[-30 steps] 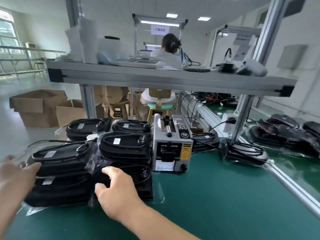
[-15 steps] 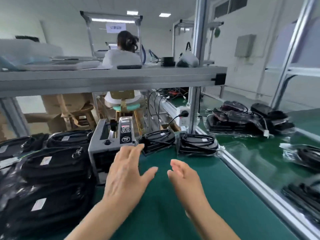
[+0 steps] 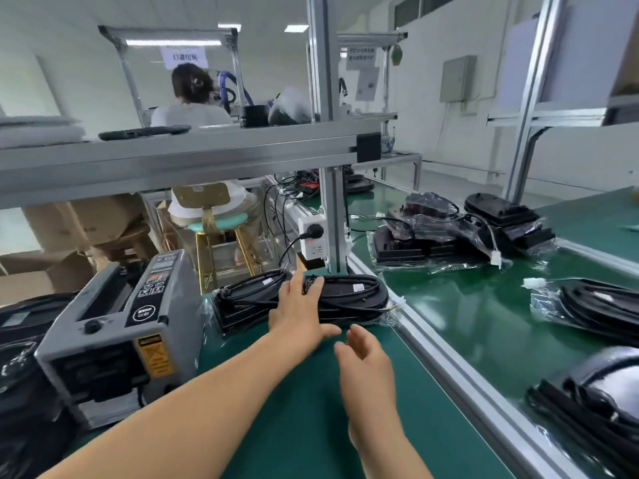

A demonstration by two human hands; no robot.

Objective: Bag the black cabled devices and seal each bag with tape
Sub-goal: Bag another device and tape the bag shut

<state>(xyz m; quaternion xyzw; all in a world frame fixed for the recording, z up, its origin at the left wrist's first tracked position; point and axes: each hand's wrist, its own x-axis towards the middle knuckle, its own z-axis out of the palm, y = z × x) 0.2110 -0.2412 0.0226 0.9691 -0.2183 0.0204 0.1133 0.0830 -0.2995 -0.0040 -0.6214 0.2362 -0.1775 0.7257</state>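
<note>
Two black cabled devices lie side by side at the far edge of the green mat: the left device point(image 3: 247, 299) and the right device point(image 3: 352, 297), each with its cable coiled on top. My left hand point(image 3: 299, 314) reaches forward with straight fingers resting on the right device's left end. My right hand point(image 3: 364, 357) hovers open just in front of that device, not touching it. The grey tape dispenser point(image 3: 128, 326) stands to the left.
Bagged black devices point(image 3: 20, 340) pile up at the far left. An aluminium rail point(image 3: 460, 368) runs along the right, with more devices point(image 3: 460, 229) beyond it. A post with a power socket point(image 3: 313, 238) stands behind the two devices. A person sits at another bench behind.
Both hands left the bagged pile at the left and moved forward and right. My left hand now touches the right device; my right hand has come close to it.
</note>
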